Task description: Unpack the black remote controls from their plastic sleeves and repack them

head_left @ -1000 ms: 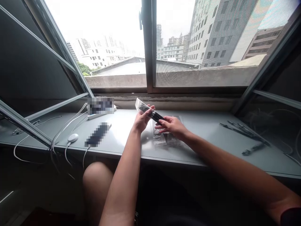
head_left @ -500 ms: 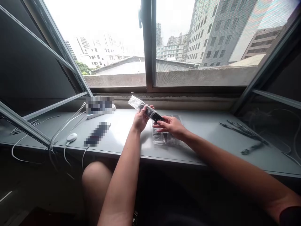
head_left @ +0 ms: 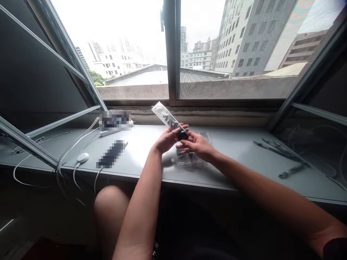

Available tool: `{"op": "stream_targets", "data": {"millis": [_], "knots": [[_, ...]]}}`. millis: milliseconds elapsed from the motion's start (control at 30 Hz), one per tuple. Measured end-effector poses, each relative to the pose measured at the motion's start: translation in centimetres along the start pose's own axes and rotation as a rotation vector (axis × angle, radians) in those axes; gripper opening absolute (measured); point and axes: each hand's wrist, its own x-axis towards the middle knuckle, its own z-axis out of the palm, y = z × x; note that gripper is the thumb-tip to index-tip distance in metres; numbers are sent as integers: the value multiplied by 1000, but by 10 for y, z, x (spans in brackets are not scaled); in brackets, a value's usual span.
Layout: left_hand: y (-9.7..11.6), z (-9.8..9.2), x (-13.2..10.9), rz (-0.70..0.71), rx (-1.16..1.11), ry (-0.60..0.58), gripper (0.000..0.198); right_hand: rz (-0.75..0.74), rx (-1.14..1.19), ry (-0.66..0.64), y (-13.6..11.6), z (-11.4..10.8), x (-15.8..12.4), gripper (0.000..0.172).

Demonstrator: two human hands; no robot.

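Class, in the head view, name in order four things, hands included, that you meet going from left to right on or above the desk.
White disc → left hand → right hand → dark thin items. The remote overlaps the left hand, so it is left out.

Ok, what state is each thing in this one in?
Remote: held at a slant, far part sleeved
Clear sleeve: projecting past the remote's far end
Left hand: closed around the remote
Right hand: fingers at the remote's near end, grip unclear
Clear bags: lying on the desk, partly hidden by the right hand
White puck: lying on the desk, cable attached
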Motion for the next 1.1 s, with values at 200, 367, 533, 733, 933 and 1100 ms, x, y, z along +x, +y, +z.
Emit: {"op": "stream_targets", "data": {"millis": [200,367,533,733,933,1100], "knots": [[13,-4,2,302,-166,196,31,55,-18,-50,0,-4,0,31],[13,-12,10,318,-278,369,32,66,-112,-111,1,-1,-2,35],[3,-6,15,202,-275,357,15,-3,-259,-36,-1,-2,-2,47],[1,2,13,167,-253,321,18,-63,-283,-84,-3,-4,-1,50],[-7,8,12,151,-143,254,18,-227,-520,119,6,-12,1,51],[-18,19,11,94,-65,72,25,-381,-688,305,6,-22,3,42]]}}
